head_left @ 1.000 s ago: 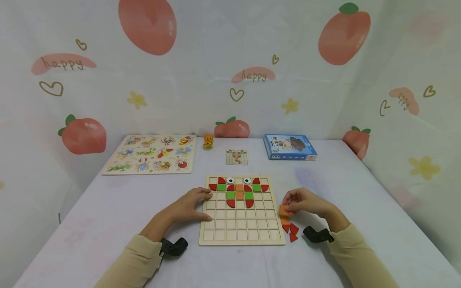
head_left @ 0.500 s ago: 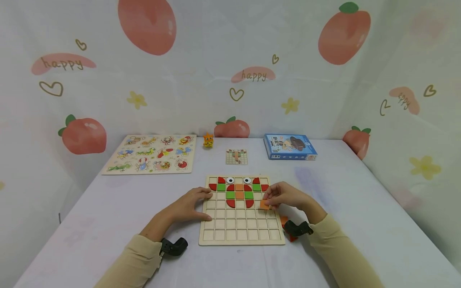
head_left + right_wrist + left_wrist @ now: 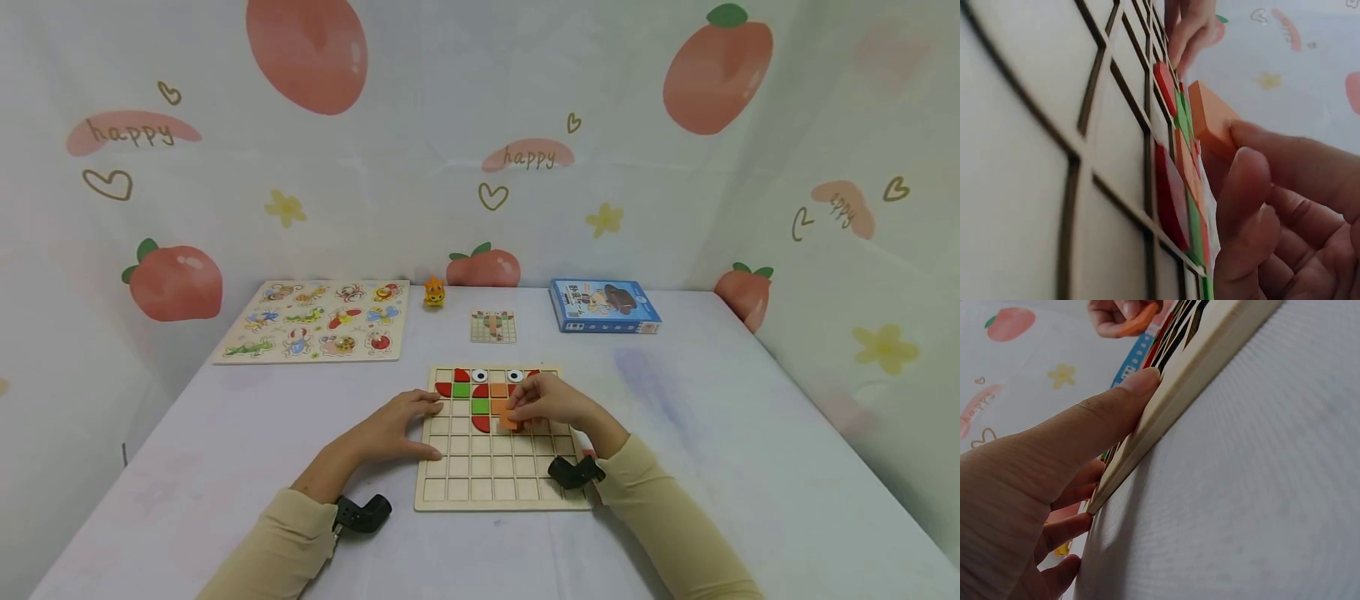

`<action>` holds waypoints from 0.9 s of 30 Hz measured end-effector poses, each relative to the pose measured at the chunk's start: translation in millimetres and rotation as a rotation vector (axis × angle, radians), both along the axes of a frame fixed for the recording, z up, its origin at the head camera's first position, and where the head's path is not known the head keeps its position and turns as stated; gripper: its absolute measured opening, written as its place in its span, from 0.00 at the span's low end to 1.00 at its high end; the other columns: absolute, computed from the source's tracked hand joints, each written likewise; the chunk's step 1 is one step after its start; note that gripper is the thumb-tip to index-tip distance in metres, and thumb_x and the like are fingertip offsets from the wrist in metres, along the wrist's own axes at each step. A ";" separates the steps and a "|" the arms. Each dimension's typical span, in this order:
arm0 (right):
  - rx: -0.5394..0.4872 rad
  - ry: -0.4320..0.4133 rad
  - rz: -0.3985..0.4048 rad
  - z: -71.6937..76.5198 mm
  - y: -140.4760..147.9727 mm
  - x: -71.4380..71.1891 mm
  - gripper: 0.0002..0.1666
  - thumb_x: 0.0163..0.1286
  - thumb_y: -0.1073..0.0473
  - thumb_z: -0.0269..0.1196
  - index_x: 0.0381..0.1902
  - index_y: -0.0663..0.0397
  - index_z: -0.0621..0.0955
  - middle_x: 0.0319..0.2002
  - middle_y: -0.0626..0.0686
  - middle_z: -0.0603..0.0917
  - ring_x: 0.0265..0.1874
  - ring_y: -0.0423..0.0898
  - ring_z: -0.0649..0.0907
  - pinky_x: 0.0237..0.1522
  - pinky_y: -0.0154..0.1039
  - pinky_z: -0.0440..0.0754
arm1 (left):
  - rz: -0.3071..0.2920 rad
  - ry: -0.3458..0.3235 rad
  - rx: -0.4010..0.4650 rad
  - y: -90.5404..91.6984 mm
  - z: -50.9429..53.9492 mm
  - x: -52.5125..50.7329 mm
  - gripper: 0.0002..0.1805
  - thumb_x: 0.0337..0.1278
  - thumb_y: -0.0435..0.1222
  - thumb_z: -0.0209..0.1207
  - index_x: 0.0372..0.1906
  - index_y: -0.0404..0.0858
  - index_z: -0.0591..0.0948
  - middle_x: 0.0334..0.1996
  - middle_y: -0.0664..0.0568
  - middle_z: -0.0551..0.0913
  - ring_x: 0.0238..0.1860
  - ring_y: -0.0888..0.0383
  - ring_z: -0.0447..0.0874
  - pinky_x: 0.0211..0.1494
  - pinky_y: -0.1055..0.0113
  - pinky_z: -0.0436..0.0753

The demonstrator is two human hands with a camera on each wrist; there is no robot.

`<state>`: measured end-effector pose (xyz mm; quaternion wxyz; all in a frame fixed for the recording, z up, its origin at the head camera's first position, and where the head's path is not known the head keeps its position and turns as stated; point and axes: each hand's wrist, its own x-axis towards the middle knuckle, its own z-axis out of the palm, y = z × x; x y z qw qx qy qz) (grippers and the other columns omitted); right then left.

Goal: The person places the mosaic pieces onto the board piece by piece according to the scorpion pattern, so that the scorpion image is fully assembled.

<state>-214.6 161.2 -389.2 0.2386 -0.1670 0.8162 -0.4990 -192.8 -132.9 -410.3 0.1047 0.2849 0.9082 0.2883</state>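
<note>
My right hand [image 3: 555, 400] pinches an orange square tile [image 3: 1213, 115] between thumb and fingers. In the right wrist view the tile is tilted, just off the surface of the wooden grid board [image 3: 480, 492]. It hangs between two red rounded pieces, below a column of orange tiles [image 3: 498, 390]. Red and green pieces [image 3: 461, 390] and two eye discs [image 3: 479, 376] fill cells in the upper rows; my right hand covers some on the right. My left hand [image 3: 392, 429] rests against the board's left edge, thumb [image 3: 1138, 381] on the rim and fingers spread apart.
Behind the board lies a small pattern card [image 3: 492, 327]. An insect puzzle board [image 3: 315, 322], an orange-and-yellow figurine [image 3: 434, 292] and a blue box [image 3: 606, 307] stand along the back. The right forearm mostly hides loose pieces by the board's right edge.
My right hand has picked an orange tile from the loose pieces right of the board and carried it left over the grid's middle column. The left hand has stayed put.
</note>
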 end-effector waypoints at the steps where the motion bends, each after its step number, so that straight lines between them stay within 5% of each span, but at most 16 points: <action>1: -0.008 -0.002 -0.007 -0.8 -2.3 -0.3 0.10 0.59 0.63 0.66 0.35 0.66 0.81 0.22 0.46 0.82 0.18 0.39 0.79 0.23 0.32 0.78 | 0.000 0.000 0.000 0.1 0.0 0.1 0.43 0.39 0.54 0.69 0.63 0.38 0.72 0.66 0.48 0.67 0.69 0.46 0.59 0.70 0.49 0.63; 27: 0.067 0.150 -0.005 -9.9 -16.3 4.6 0.07 0.57 0.65 0.67 0.30 0.65 0.83 0.19 0.50 0.80 0.18 0.38 0.76 0.21 0.31 0.76 | -0.005 0.000 -0.010 1.1 1.3 0.0 0.44 0.39 0.54 0.69 0.63 0.36 0.72 0.66 0.46 0.67 0.69 0.44 0.59 0.69 0.47 0.63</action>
